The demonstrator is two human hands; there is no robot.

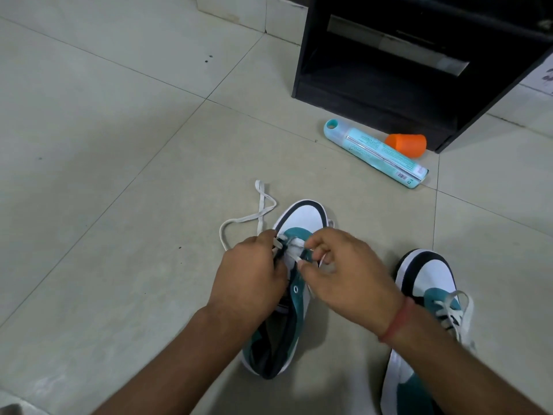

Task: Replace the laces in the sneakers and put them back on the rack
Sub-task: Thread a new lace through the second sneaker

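Pale floor tiles (119, 145) hold a teal sneaker (302, 217) before the dark rack (389, 85). Left hand (248, 274) and right hand (344, 274) each pinch its white lace (260, 217), seemingly threading the lowest eyelets; next comes crossing upward.

Both hands (248, 274) (347, 274) pinching white lace (263, 208) at sneaker (305, 217) eyelets.
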